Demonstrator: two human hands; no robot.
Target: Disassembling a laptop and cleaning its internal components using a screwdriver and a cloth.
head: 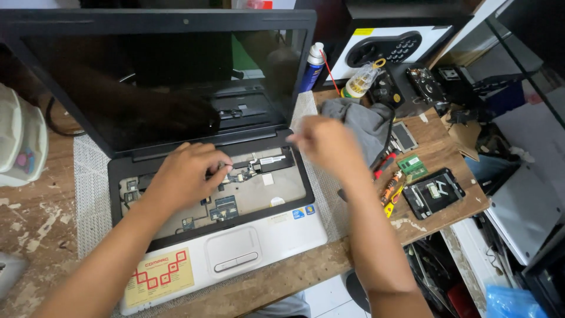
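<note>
Two hands work on the open laptop (pixel 176 176) on the worktop (pixel 35 218): left hand (pixel 182 174) presses fingers into its keyboard-less bay, nothing clamped; right hand (pixel 326 141), blurred beside the hinge, grip unclear. Next likely needs fine fingertip care.

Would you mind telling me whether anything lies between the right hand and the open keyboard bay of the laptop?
Nothing visible does: the right hand hovers just above the laptop's right edge, beside the keyboard bay.
</note>
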